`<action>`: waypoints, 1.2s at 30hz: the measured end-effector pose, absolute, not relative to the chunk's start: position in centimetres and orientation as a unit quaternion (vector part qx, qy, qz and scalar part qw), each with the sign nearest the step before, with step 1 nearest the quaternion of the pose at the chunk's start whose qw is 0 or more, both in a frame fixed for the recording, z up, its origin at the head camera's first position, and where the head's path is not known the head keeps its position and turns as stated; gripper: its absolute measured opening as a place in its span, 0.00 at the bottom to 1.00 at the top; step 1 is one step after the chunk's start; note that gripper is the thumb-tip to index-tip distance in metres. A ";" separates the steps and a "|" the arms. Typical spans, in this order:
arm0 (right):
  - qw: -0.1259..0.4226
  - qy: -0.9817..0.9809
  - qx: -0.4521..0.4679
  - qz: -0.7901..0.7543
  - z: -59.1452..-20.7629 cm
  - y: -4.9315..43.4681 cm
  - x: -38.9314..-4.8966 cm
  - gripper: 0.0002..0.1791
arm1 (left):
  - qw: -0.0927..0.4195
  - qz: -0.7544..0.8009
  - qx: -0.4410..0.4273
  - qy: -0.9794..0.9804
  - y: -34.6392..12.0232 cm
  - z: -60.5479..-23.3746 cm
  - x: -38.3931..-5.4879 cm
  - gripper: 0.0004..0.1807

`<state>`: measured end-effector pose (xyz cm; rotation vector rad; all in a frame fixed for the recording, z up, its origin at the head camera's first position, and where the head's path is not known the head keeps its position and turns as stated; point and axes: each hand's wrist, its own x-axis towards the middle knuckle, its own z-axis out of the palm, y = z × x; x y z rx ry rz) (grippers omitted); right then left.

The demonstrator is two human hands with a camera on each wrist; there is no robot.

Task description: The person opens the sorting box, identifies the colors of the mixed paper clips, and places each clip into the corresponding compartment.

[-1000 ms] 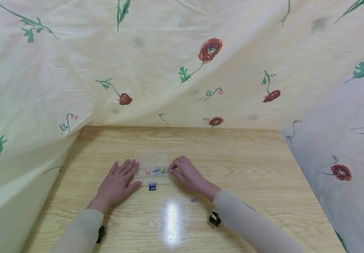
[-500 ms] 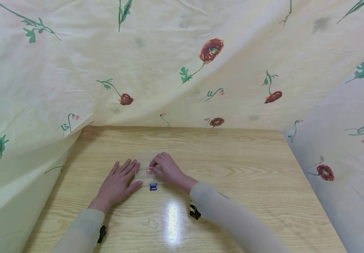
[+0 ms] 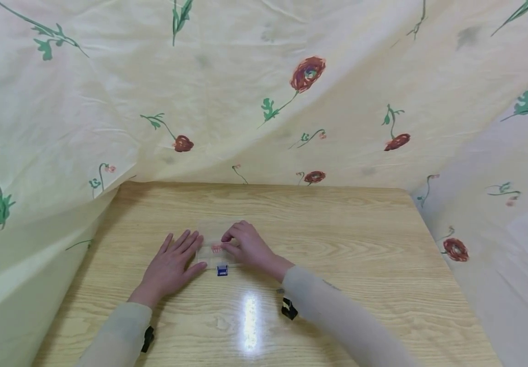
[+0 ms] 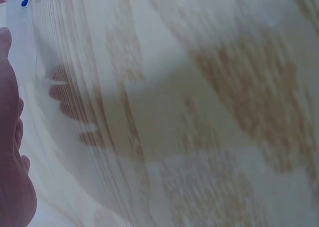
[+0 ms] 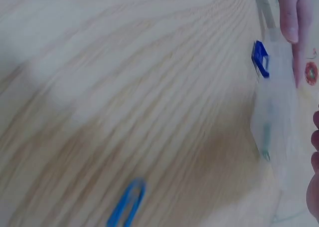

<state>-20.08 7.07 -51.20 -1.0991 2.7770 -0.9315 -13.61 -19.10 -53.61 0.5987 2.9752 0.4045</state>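
A clear plastic compartment box [image 3: 204, 262] with a blue latch [image 3: 222, 270] lies on the table, its transparent lid [image 3: 206, 226] folded back. Pinkish-red paper clips [image 3: 217, 248] show in one compartment. My left hand [image 3: 169, 267] lies flat with fingers spread, fingertips and thumb at the box's left side. Over the right part of the box my right hand [image 3: 250, 247] has thumb and forefinger brought together; I cannot tell whether a clip is between them. In the right wrist view something green [image 5: 266, 142] shows through the box wall.
A loose blue paper clip [image 5: 127, 202] lies on the wooden table [image 3: 346, 229], near the right forearm. Flower-printed cloth [image 3: 227, 102] hangs behind the table and along both sides. Each sleeve has a dark device at the wrist.
My right hand has moved left from the box's right end to over its middle, then slightly back right. It now covers the blue and green clips. The left hand stays put.
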 end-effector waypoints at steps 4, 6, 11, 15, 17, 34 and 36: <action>0.017 0.886 -0.341 -0.312 -50.6 9.1 -19.7 0.07 | 0.040 0.132 0.193 0.971 -19.1 -53.6 -13.5 0.44; 0.017 0.886 -0.338 -0.317 -50.3 10.2 -19.4 0.06 | 0.042 0.133 0.192 0.972 -19.1 -53.6 -13.5 0.44; 0.005 0.885 -0.335 -0.323 -50.1 13.1 -18.5 0.07 | 0.042 0.130 0.189 0.972 -19.1 -53.8 -13.5 0.45; 0.000 0.883 -0.340 -0.323 -50.1 15.4 -17.9 0.09 | 0.041 0.130 0.191 0.972 -19.1 -53.7 -13.5 0.45; 0.002 0.881 -0.345 -0.323 -50.0 16.4 -17.6 0.10 | 0.041 0.130 0.191 0.972 -19.1 -53.6 -13.5 0.45; 0.050 0.880 -0.356 -0.311 -50.2 21.3 -14.7 0.22 | 0.041 0.132 0.191 0.972 -18.9 -53.4 -13.4 0.44; 0.051 0.880 -0.357 -0.309 -50.4 21.8 -14.3 0.23 | 0.041 0.131 0.191 0.972 -18.9 -53.4 -13.4 0.44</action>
